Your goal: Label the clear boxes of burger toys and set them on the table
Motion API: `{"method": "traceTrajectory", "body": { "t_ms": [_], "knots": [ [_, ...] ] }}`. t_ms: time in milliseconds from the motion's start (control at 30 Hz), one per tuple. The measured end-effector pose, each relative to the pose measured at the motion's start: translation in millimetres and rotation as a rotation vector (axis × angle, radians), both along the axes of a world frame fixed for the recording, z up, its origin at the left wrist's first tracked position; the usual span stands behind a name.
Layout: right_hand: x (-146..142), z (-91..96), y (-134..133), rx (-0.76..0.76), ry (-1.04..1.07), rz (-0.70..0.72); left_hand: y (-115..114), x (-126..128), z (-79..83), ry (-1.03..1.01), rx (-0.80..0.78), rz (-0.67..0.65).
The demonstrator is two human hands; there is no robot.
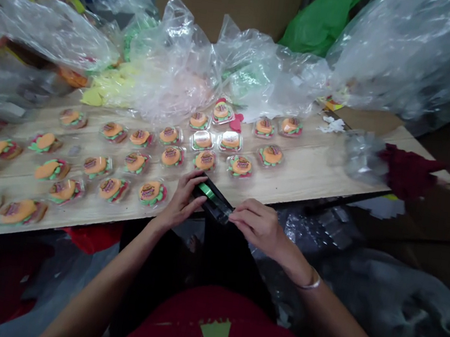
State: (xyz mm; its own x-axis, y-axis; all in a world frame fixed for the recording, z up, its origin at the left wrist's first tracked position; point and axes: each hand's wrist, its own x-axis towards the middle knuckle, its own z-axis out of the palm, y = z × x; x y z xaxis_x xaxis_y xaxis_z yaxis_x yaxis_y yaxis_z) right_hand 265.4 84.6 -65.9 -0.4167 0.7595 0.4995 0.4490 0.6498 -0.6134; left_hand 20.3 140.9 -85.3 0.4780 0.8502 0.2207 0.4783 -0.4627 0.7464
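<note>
At the table's front edge, my left hand (184,201) is closed around the back end of a black tape dispenser (216,205) with a shiny green roll in it. My right hand (258,224) is pinched at the dispenser's front end, on what looks like a strip of clear tape (227,213). Just beyond the hands, toy burgers in clear plastic boxes stand in loose rows, among them a near burger (152,193) left of my left hand and another burger (240,166) beyond the dispenser.
Clear plastic bags (172,66) with yellow, pink and green pieces line the back of the wooden table (311,175). Stacked clear boxes (363,154) and a dark red cloth (411,169) lie at the right end. A green bag (318,22) stands behind.
</note>
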Motion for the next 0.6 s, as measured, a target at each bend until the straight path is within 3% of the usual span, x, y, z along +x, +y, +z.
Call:
{"method": "traceTrajectory", "body": {
  "t_ms": [233,467,600],
  "knots": [
    [22,1.5,-31,-0.031,-0.031,-0.007,-1,1,1.2,0.026,0.019,0.021],
    [21,-46.6,-31,-0.113,-0.267,0.004,0,4,3.5,0.045,0.045,0.034],
    [25,-64.1,-41,-0.224,-0.275,-0.016,-20,2,11.0,0.03,0.19,0.159]
  ]
}}
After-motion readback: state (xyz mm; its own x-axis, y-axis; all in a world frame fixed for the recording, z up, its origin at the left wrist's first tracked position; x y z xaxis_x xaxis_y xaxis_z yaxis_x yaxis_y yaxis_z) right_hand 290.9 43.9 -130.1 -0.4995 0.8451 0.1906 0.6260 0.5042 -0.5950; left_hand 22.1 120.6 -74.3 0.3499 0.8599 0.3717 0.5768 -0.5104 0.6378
